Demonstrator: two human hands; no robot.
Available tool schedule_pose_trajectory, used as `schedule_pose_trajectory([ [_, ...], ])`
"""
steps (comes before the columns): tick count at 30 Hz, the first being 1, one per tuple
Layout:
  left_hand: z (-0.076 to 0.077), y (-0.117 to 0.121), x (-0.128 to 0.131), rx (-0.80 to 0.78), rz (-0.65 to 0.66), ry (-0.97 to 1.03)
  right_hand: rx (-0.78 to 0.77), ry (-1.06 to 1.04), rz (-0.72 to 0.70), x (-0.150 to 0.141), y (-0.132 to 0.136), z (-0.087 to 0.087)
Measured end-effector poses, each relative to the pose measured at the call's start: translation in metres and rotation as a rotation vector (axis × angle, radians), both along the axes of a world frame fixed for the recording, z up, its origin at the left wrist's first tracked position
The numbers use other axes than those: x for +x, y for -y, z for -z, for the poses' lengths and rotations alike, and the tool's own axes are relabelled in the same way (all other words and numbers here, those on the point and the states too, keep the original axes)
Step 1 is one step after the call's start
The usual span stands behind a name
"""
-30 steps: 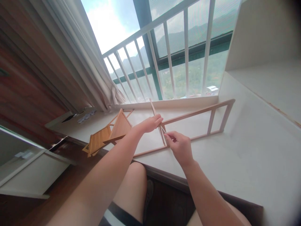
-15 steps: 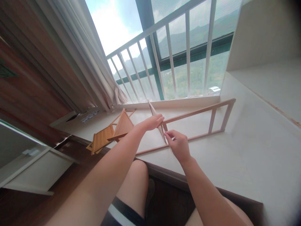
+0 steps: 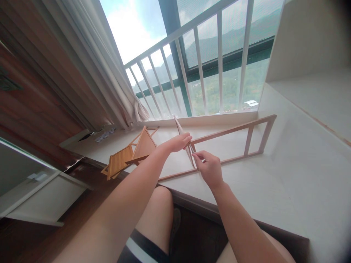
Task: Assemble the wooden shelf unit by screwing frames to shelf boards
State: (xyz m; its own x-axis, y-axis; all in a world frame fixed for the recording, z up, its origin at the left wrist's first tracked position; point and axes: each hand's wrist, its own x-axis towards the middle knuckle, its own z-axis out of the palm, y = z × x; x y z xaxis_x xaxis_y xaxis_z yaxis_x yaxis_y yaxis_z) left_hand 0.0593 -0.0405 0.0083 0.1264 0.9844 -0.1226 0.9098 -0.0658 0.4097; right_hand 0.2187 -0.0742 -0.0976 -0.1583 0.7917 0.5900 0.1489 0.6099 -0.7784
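Observation:
A light wooden frame [image 3: 229,133] with two long rails and crosspieces lies tilted on the white window ledge. A thin wooden panel [image 3: 178,126] stands on edge across it. My left hand [image 3: 179,141] is closed round the upper rail where it meets the panel. Just below and to the right, my right hand [image 3: 207,165] is pinched, thumb against forefinger, close to the inner side of that joint. Something thin and small seems to show at its fingertips, too small to name.
Wooden slatted pieces [image 3: 120,160] and a wooden panel [image 3: 143,144] lie left of the frame. White railings [image 3: 199,69] stand before the window. A curtain [image 3: 90,65] hangs at left; a white wall [image 3: 307,146] rises at right. The ledge's dark front edge [image 3: 192,204] is near my knees.
My right hand has shifted very slightly to the right, with its fingers still pinched at the joint. The left hand stays in place on the rail.

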Motion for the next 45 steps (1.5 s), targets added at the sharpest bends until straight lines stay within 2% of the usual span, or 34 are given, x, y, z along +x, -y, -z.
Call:
schedule_pose_trajectory([
  [7,0.002,-0.001,-0.002,0.011,0.017,-0.006,-0.05,-0.017,-0.007,-0.001,0.0,-0.001],
  [16,0.002,-0.001,-0.001,0.017,0.009,-0.011,-0.398,-0.273,-0.13,-0.006,0.001,-0.005],
  [19,0.001,-0.001,-0.001,0.02,0.019,-0.015,-0.53,-0.364,-0.23,-0.011,-0.001,-0.003],
  [24,0.004,-0.003,-0.003,0.03,0.03,-0.007,-0.865,-0.643,-0.541,-0.028,0.002,0.002],
  [27,0.005,-0.003,-0.003,0.029,0.027,-0.013,-0.937,-0.714,-0.564,-0.035,0.005,0.004],
  [29,0.005,-0.003,-0.003,0.03,0.027,-0.018,-0.904,-0.699,-0.502,-0.035,0.005,0.005],
  [31,0.004,-0.002,-0.002,0.033,0.031,-0.02,-0.797,-0.616,-0.405,-0.031,0.003,0.004],
  [37,0.002,-0.001,-0.001,0.028,0.025,-0.032,-0.306,-0.148,-0.051,-0.012,0.002,-0.001],
  [45,0.001,0.0,-0.001,0.049,0.031,-0.045,-0.083,0.033,0.001,-0.013,0.007,-0.004],
])
